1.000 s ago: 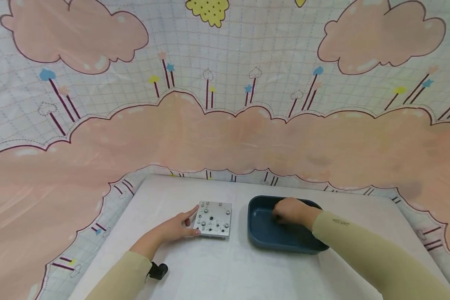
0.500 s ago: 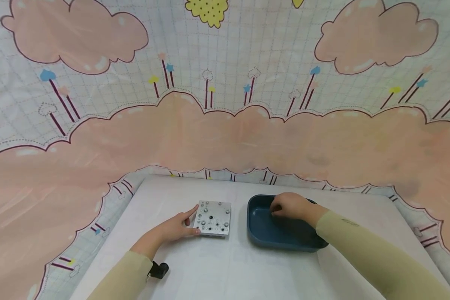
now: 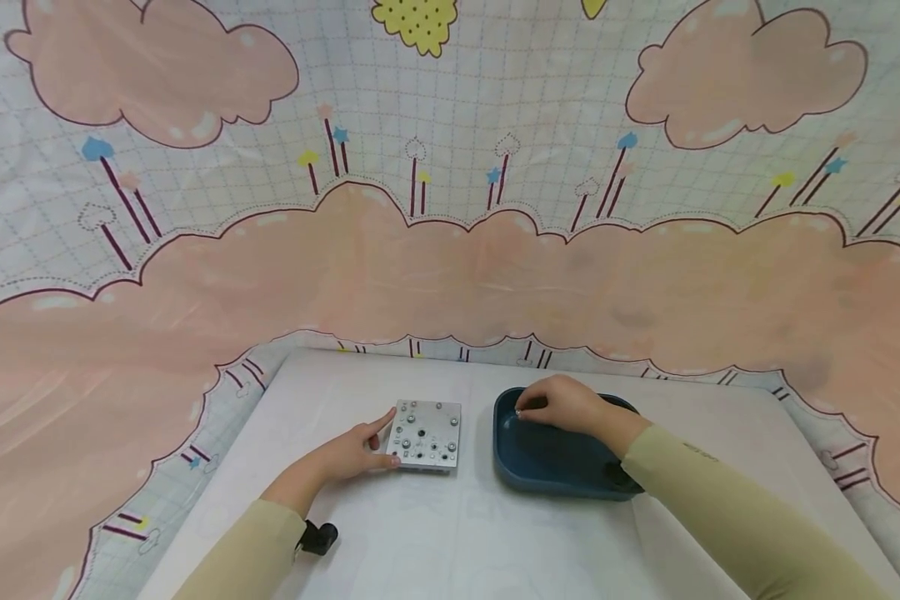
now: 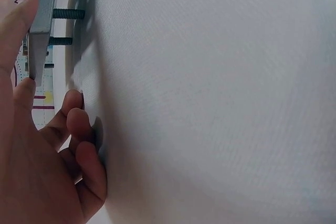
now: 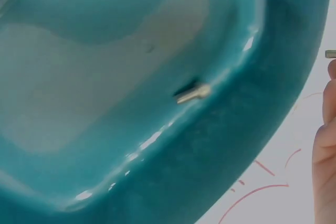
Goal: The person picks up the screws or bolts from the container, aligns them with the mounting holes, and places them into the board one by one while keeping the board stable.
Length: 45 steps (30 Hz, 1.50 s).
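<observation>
A square silver metal plate (image 3: pixel 426 435), set with several screws, stands on the white table. In the left wrist view, threaded screw ends (image 4: pixel 68 14) stick out beneath the plate. My left hand (image 3: pixel 352 454) holds its left side with thumb and forefinger; the other fingers are curled by the table. Over the left part of a dark blue tray (image 3: pixel 528 483), my right hand (image 3: pixel 566 406) pinches a small screw (image 5: pixel 331 54), mostly cut off at the right wrist view's edge. Another screw (image 5: pixel 193 93) lies inside the tray, near its wall.
The white table (image 3: pixel 450 550) carries the plate on the left and the tray on the right. A patterned cloth (image 3: pixel 450 275) hangs behind and around the table. A black device (image 3: pixel 317 538) is at the left sleeve.
My right hand has risen from inside the tray and moved left towards its left rim, with the small screw now showing at its fingertips. The left hand stays on the plate.
</observation>
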Each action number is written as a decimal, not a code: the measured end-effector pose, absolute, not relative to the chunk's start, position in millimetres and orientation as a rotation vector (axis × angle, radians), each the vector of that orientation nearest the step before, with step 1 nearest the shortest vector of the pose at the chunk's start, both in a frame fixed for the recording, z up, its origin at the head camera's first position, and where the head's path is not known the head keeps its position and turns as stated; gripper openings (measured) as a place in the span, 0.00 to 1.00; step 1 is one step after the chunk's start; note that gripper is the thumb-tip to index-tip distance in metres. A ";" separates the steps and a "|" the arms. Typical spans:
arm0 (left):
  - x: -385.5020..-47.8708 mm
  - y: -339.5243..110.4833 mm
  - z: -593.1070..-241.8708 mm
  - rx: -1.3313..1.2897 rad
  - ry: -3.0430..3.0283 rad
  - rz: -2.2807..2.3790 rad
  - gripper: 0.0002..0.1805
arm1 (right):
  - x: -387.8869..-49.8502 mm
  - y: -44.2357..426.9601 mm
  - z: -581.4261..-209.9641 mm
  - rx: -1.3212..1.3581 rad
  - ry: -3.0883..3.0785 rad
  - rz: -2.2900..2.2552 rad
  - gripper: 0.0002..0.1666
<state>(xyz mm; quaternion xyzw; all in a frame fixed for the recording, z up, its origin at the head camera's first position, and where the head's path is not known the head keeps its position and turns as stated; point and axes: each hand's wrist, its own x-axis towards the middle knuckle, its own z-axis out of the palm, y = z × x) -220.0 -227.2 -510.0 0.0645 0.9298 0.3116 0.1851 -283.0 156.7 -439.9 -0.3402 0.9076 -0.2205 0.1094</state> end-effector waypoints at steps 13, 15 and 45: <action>-218.6 -226.2 -507.3 0.175 2.621 0.883 0.54 | -274.9 125.8 -429.8 -0.965 2.616 -0.872 0.06; -219.5 -226.1 -507.4 0.179 2.620 0.879 0.54 | -273.8 119.8 -429.6 -0.952 2.601 -0.889 0.05; -221.2 -229.7 -509.4 0.193 2.609 0.900 0.53 | -257.0 13.9 -450.2 -0.818 2.623 -0.593 0.03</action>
